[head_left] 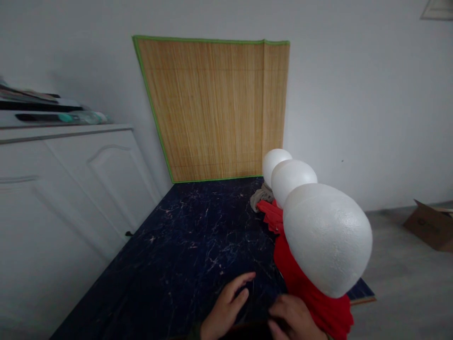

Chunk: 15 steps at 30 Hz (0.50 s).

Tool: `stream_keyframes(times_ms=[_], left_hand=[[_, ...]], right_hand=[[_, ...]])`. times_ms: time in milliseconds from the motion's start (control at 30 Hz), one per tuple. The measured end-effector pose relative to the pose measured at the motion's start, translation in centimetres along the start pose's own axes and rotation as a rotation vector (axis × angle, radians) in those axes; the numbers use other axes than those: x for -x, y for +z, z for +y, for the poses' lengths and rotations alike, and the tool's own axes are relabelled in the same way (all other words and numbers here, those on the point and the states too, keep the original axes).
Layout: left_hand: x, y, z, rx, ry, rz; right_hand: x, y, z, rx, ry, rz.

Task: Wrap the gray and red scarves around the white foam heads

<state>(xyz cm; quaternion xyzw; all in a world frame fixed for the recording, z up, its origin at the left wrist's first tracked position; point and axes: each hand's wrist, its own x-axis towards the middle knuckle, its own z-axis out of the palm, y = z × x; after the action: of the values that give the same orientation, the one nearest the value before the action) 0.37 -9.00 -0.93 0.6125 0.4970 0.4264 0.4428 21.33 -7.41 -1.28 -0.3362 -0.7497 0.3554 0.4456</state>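
Note:
Low in the view, my left hand [228, 304] is over the dark blue marbled table [212, 236], fingers apart and holding nothing. To its right, my right hand [292, 318] is blurred, its fingers bent, beside a red cloth [300, 283]; whether it holds anything is hidden. Three white foam heads stand in a row on the table's right side: a near one [327, 236], a middle one [293, 179] and a far one [276, 163]. Red fabric lies under the nearer ones, and a grey cloth [261, 197] is by the far one. A dark edge shows below my hands.
A bamboo mat [215, 108] with green edging is against the wall behind the table. White cabinets [116, 184] stand at the left, with a bottle [87, 117] and papers [30, 94] on top. A cardboard box [430, 226] is on the floor at the right.

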Motion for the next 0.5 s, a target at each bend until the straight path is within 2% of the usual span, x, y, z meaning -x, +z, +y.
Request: stream_keyframes(times_ms=[33,67,133,233,333,433,500], left_hand=[[0.0,0.0,0.1,0.013,-0.007,0.01],[0.0,0.0,0.0,0.038,-0.016,0.03],[0.0,-0.1,-0.3,0.122,-0.034,0.103],[-0.3,-0.1,-1.0,0.271,-0.061,0.237],[-0.4,-0.1,-1.1,0.26,-0.079,0.253],[-0.4,-0.1,-0.6,0.142,-0.081,0.203],[-0.3,-0.1,-0.3,0.098,-0.086,0.209]], right_hand=[[-1.6,1.4,-0.4,0.015,-0.055,-0.195],[-3.0,2.8,-0.7,0.013,-0.072,-0.298],[-5.1,5.5,-0.8,-0.05,-0.027,-0.351],[-6.3,8.2,0.0,-0.134,0.066,-0.308],[-5.9,8.6,0.8,-0.13,0.041,-0.355],[-5.6,7.8,0.6,-0.147,-0.016,-0.422],[-5.6,7.4,0.4,-0.149,-0.029,-0.44]])
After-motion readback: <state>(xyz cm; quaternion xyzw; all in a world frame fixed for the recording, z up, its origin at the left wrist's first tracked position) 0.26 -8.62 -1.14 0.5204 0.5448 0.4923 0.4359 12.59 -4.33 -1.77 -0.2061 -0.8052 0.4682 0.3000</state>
